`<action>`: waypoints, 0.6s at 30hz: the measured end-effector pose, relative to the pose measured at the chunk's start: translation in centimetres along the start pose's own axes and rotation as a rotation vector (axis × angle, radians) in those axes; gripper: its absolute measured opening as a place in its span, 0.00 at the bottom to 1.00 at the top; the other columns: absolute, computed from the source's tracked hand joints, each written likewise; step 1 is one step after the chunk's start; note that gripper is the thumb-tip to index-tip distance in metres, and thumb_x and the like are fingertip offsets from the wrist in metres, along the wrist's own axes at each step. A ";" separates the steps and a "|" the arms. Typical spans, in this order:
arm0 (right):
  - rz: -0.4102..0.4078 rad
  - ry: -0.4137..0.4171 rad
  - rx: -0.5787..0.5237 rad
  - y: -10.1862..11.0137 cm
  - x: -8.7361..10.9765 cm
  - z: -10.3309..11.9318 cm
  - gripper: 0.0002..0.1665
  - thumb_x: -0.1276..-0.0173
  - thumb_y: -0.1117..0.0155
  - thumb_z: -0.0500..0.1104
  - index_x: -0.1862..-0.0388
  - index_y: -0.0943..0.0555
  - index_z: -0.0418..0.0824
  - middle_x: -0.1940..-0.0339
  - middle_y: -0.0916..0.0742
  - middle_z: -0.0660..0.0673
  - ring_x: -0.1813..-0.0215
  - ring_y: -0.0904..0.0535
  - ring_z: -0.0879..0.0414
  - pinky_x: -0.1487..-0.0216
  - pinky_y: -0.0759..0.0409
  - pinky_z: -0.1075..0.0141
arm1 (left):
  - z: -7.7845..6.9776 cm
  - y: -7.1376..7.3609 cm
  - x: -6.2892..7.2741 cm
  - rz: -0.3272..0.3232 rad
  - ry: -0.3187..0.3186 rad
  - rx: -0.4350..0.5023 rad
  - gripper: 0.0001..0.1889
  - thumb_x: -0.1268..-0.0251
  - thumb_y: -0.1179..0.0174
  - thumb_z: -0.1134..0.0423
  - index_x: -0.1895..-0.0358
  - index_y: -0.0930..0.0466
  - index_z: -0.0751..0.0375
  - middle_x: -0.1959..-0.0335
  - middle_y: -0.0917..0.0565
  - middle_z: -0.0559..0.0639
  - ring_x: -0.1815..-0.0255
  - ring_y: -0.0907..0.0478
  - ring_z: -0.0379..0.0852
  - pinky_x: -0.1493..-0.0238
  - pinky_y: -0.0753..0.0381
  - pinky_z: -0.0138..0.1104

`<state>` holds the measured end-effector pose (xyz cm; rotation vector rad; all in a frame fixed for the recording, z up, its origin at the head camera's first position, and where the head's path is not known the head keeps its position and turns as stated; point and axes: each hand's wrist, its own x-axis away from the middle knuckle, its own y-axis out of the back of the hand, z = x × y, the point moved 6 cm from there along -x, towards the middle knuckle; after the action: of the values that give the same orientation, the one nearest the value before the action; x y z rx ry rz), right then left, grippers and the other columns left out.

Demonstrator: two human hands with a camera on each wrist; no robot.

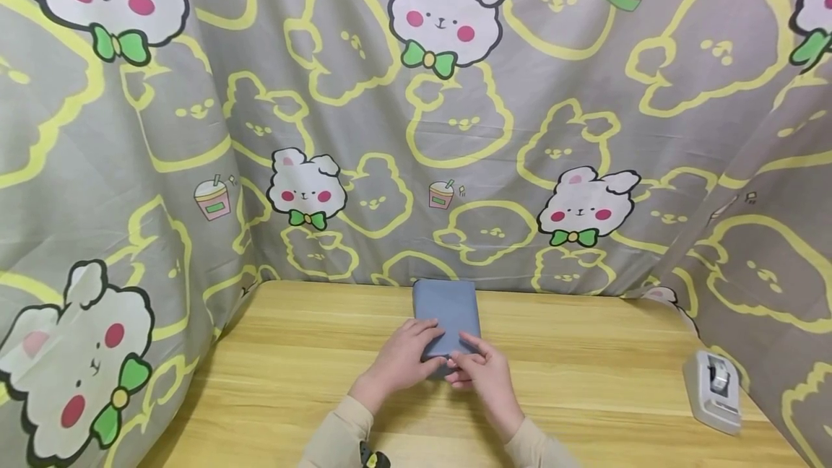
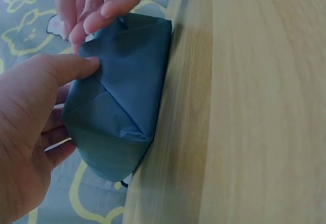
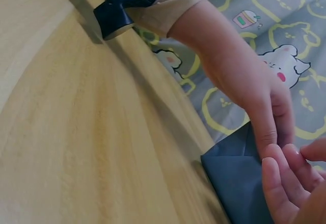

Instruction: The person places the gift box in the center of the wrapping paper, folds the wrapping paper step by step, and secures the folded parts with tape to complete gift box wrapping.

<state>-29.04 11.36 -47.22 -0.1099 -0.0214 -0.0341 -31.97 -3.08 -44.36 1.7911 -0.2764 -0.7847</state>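
A blue-grey wrapped package [image 1: 448, 305] lies on the wooden table, with folded paper flaps [image 2: 119, 102] at its near end. My left hand [image 1: 406, 356] holds this end, its thumb on the folded paper and its fingers over the top face. Close beside the left thumb is my right hand [image 1: 482, 374], its index finger reaching over the package's top near the right edge. The other right fingers [image 3: 280, 183] are loosely bent in front of the folded end, with nothing visible between them.
A grey-white tape dispenser [image 1: 715, 390] stands on the table [image 1: 585, 352] at the right. A patterned curtain [image 1: 364, 121] encloses the back and both sides, and the package lies near its back part. A dark strap [image 3: 114, 18] is around the left wrist.
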 end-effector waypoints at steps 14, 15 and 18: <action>-0.062 0.021 0.056 -0.4 -0.1 -0.1 0.29 0.33 0.39 0.33 0.34 0.32 0.29 0.69 0.11 0.39 0.76 0.15 0.55 0.70 0.14 0.60 | -0.1 0.0 -0.1 0.004 -0.005 -0.004 0.27 0.36 0.40 0.44 0.37 0.24 0.53 0.34 0.24 0.50 0.34 0.28 0.48 0.33 0.29 0.41; -0.068 0.024 0.060 -0.4 -0.1 -0.1 0.30 0.33 0.39 0.33 0.33 0.32 0.29 0.69 0.11 0.39 0.77 0.15 0.55 0.70 0.14 0.60 | -0.1 0.0 -0.1 0.003 -0.005 -0.005 0.27 0.36 0.39 0.44 0.37 0.24 0.53 0.34 0.24 0.50 0.35 0.28 0.48 0.33 0.29 0.41; -0.086 0.033 0.069 -0.5 -0.1 -0.2 0.30 0.33 0.39 0.34 0.33 0.33 0.28 0.69 0.11 0.38 0.78 0.15 0.55 0.71 0.14 0.59 | 0.0 0.0 0.0 -0.003 -0.011 -0.010 0.27 0.36 0.39 0.45 0.38 0.23 0.54 0.35 0.23 0.51 0.35 0.27 0.48 0.33 0.28 0.41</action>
<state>-29.19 10.83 -47.40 -0.0395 0.0057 -0.1205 -31.97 -3.04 -44.30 1.7786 -0.2762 -0.7970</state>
